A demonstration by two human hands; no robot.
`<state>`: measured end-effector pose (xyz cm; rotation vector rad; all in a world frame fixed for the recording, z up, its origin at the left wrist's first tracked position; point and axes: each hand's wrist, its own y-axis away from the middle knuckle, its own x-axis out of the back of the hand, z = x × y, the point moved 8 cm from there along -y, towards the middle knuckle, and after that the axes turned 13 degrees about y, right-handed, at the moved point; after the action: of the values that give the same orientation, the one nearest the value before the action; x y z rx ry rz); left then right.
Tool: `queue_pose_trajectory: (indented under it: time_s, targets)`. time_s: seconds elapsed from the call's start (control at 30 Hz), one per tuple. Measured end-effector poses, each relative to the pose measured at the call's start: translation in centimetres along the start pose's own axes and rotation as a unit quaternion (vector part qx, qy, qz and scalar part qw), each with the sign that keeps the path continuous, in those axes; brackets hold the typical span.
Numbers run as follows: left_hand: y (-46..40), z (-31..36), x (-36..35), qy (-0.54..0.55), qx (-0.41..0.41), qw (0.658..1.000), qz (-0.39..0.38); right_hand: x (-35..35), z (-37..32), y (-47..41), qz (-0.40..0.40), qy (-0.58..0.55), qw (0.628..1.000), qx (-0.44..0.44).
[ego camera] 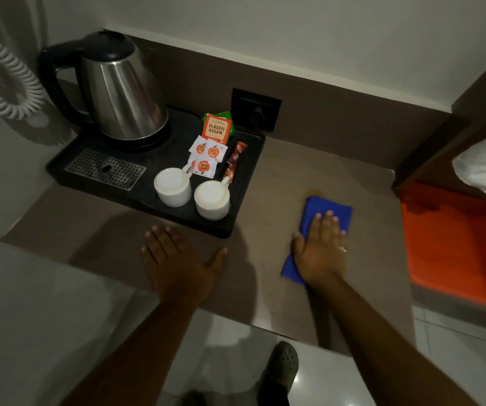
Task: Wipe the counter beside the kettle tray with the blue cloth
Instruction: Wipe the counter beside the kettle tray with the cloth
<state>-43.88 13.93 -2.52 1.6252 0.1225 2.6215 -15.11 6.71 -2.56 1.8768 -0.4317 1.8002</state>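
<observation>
The folded blue cloth [327,212] lies flat on the brown counter [283,177], to the right of the black kettle tray [247,171]. My right hand [319,250] presses palm-down on the cloth with fingers spread, covering its middle. A faint yellowish mark [313,191] shows on the counter just beyond the cloth's far edge. My left hand [177,262] rests flat on the counter near its front edge, in front of the tray, holding nothing.
On the tray stand a steel kettle [121,89], two upturned white cups [173,186], tea and sugar sachets [215,130]. A wall socket [255,108] sits behind. An orange tray [453,247] and a white towel [485,168] lie at right, a coiled cord [4,80] at left.
</observation>
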Motion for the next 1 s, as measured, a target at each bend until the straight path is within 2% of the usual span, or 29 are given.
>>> queue_pose_trajectory:
  time_s: [0.1,0.17,0.3,0.4,0.47,0.53,0.6,0.67,0.73,0.87,1.0]
  targets:
    - [0.3,0.1,0.1,0.000,-0.016,1.000,0.001,-0.4,2.4,4.8,-0.003,0.019,0.989,0.147]
    - [0.3,0.1,0.0,-0.003,-0.023,1.000,0.001,-0.5,6.7,5.6,-0.004,0.027,0.988,0.151]
    - [0.3,0.0,-0.3,0.003,-0.016,1.000,0.005,0.2,11.6,1.7,0.007,0.023,0.999,0.028]
    - [0.3,-0.3,-0.8,-0.004,-0.019,1.000,0.013,1.0,10.5,-3.2,0.001,0.020,0.995,-0.097]
    - [0.3,-0.2,-0.9,-0.009,-0.028,0.999,0.025,1.5,8.2,-5.4,-0.013,0.004,0.990,-0.144]
    - [-0.1,-0.3,-1.1,-0.015,-0.025,0.999,0.027,1.5,4.2,-5.8,-0.015,-0.011,0.996,-0.091]
    - [-0.3,-0.6,-1.0,-0.017,-0.026,0.999,0.033,0.6,0.6,-2.7,0.005,-0.010,0.999,0.032]
    - [-0.3,-0.5,-1.0,-0.021,-0.045,0.998,0.037,0.0,1.1,2.1,0.011,-0.011,0.992,0.123]
    - [-0.1,-0.6,-0.9,-0.024,-0.049,0.998,0.041,-0.3,4.5,4.3,0.003,0.002,0.990,0.144]
    - [-0.2,-0.8,-1.2,-0.022,-0.039,0.999,0.027,0.5,9.3,1.4,0.006,0.010,0.998,0.068]
    - [-0.4,-1.0,-1.7,-0.024,-0.039,0.999,0.026,1.3,8.7,-5.1,0.011,0.012,0.994,-0.111]
